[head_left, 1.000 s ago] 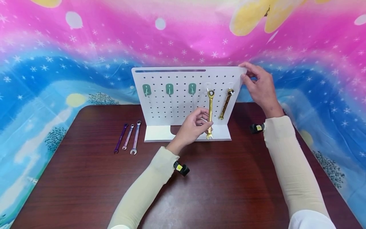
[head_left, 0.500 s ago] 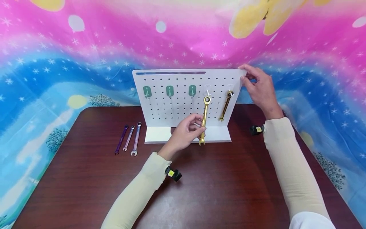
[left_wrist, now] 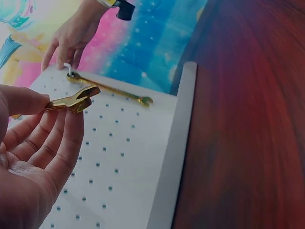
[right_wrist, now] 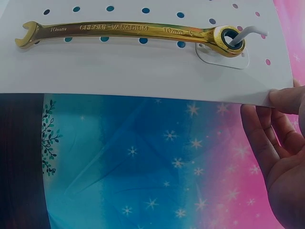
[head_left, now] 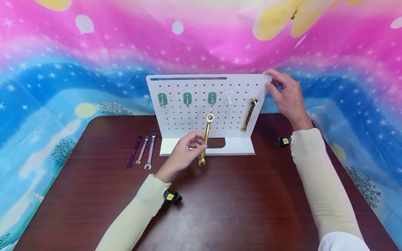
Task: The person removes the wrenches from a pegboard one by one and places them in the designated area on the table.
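Note:
In the head view my left hand pinches a gold ratcheting wrench between thumb and fingers, ring end up, in front of the white pegboard. The left wrist view shows its open-jaw end sticking out past the fingertips. My right hand grips the pegboard's upper right corner, thumb on the front face. A second gold wrench hangs by its ring from the rightmost white hook; its shank reads 10mm in the right wrist view. The white hook to its left holds nothing.
Three green-backed hooks line the pegboard's left part. On the dark wooden table, left of the board's base, lie a purple wrench and two silvery wrenches. A patterned cloth hangs behind.
My left hand has drawn the gold wrench away from the second hook from the right, moving it left and toward me. The right hand stays at the board's corner.

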A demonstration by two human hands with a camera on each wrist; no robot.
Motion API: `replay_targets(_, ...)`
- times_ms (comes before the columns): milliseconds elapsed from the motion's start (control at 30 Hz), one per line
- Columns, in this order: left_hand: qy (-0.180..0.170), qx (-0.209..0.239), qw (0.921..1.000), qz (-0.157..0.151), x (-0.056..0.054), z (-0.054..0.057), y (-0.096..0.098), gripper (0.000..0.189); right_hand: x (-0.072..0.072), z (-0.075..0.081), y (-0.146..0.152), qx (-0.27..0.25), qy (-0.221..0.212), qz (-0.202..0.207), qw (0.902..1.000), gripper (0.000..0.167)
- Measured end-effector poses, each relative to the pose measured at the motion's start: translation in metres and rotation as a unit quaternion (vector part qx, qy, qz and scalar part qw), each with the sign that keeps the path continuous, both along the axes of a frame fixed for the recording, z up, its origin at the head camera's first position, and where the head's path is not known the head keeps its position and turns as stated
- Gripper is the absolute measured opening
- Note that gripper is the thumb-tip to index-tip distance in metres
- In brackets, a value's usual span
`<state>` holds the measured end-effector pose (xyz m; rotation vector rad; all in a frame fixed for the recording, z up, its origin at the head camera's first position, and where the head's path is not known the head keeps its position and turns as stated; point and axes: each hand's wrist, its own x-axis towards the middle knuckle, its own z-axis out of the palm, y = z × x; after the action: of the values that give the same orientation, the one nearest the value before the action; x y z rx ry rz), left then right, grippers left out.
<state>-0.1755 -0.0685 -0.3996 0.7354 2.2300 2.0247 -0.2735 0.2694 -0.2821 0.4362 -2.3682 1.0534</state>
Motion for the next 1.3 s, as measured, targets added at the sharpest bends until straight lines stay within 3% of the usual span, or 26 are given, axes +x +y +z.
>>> replay_targets(333,-0.024,-0.024,0.9990,0.031,0.009,-0.012,-0.043,0.019,0.000,0.000,0.000,-0.008,-0.003,0.000,1.0000,0.036)
replay_targets(833,-0.036,-0.086,0.9901,0.105,0.016,-0.015,-0.105,0.020,0.000,0.000,-0.001,-0.012,-0.004,0.000,0.9999,0.035)
replay_targets(1100,-0.033,-0.055,0.9881,0.140,0.025,-0.024,-0.129,0.023,0.000,-0.002,0.000,-0.007,0.002,0.000,1.0000,0.034)
replay_targets(1300,-0.040,-0.048,0.9843,0.165,0.032,-0.022,-0.148,0.023,0.000,-0.001,0.000,-0.008,-0.001,0.000,1.0000,0.034)
